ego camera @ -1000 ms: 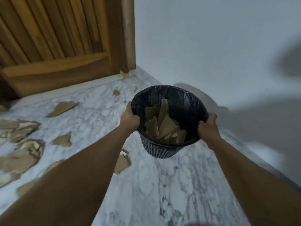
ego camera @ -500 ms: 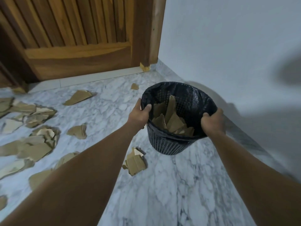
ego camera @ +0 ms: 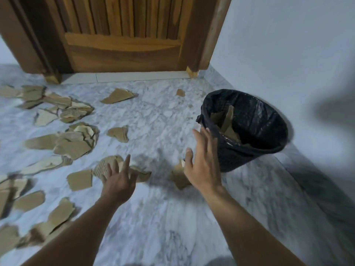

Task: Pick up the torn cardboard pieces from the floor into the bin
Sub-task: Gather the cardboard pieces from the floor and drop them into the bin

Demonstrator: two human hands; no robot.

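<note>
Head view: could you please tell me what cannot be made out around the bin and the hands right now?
All in the head view.
Bin: how full it is; its own near wall hides the cardboard inside lower down.
Cardboard piece beside the bin: half covered by the right hand.
Left hand: whether it touches the ribbed piece below; blur.
Pieces at the left edge: cut off by the frame and blurred.
</note>
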